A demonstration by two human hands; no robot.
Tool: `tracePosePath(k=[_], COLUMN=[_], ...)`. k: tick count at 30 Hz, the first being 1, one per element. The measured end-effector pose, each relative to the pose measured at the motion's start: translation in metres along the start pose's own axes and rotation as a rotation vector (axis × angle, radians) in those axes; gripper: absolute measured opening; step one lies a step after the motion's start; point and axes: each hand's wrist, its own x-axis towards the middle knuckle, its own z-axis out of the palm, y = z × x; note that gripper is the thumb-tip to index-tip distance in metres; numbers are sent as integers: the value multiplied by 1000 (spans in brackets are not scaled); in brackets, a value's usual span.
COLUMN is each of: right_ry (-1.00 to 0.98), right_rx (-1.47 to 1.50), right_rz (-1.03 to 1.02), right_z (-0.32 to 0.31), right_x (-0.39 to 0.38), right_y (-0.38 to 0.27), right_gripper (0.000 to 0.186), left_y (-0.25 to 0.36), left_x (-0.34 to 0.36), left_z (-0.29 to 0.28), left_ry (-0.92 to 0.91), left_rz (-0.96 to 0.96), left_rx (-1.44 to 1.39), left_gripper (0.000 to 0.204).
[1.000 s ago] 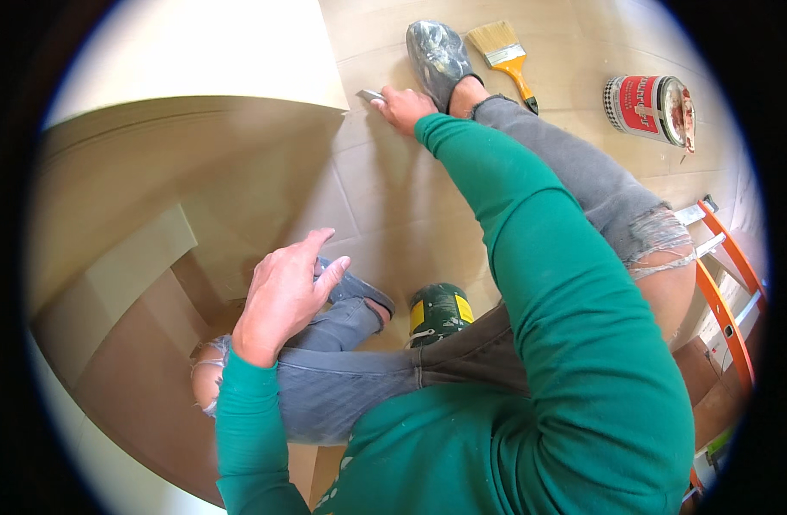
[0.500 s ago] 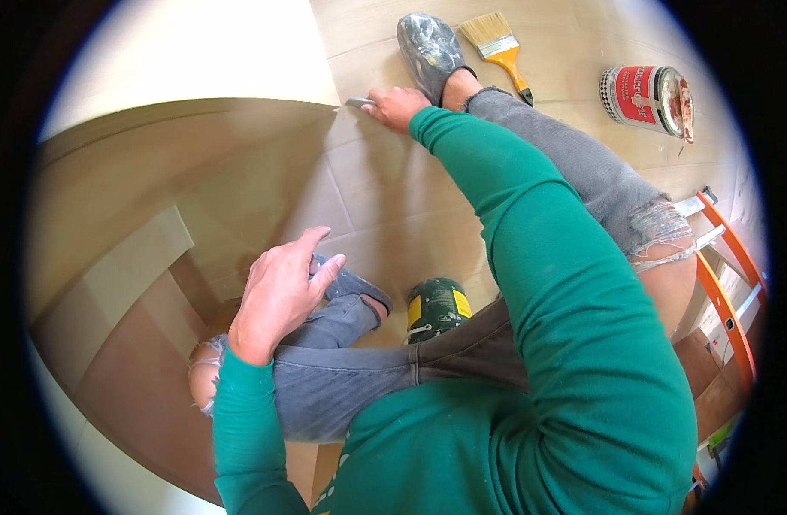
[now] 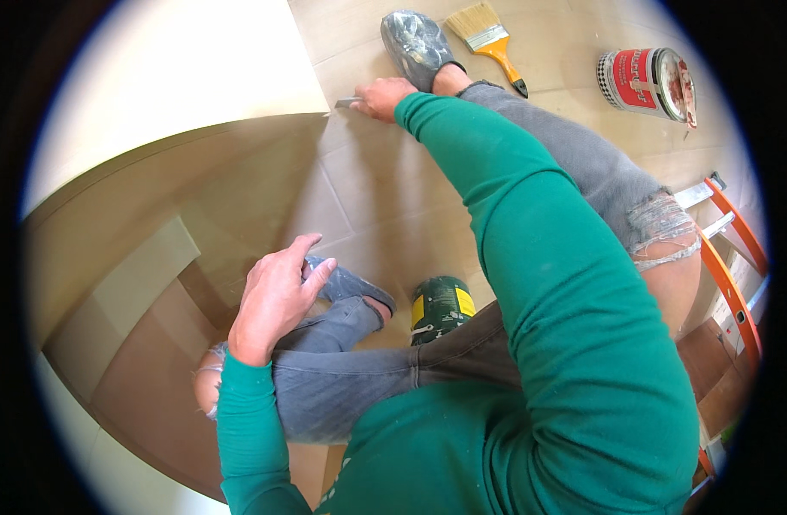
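My right hand (image 3: 385, 99) is stretched far forward and closed on a putty knife; only its grey metal blade (image 3: 347, 102) shows past the fingers. The blade's tip is close to the corner of a large pale cabinet (image 3: 213, 73); whether they touch I cannot tell. Above my bent left leg, my left hand (image 3: 273, 300) is empty, with thumb and forefinger apart. Just right of my right hand is my paint-splashed dark shoe (image 3: 415, 47). A wide paintbrush (image 3: 490, 43) with an orange handle lies beside that shoe.
A red and white can (image 3: 638, 79) with drips at its rim lies at the far right. Between my legs stands a dark green paint bucket (image 3: 443, 305) with yellow patches. An orange ladder (image 3: 730, 296) is close to my right knee. The cabinet's open brown inside (image 3: 153, 343) curves along my left.
The view has shifted slightly. My right hand and the putty knife have moved a little left, staying near the cabinet's corner. My left hand has barely moved.
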Motion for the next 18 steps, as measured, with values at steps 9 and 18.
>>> tracePosePath(k=[9, 18], right_ry=[80, 75], right_rx=[122, 79], right_rz=[55, -27], right_z=[24, 23], right_x=[-14, -18], right_y=[-1, -10], right_gripper=[44, 42], left_y=[0, -2], left_x=[1, -1], left_z=[-1, -2], left_ry=[-13, 21], left_rz=[-10, 24], left_rx=[25, 33], left_gripper=[43, 42])
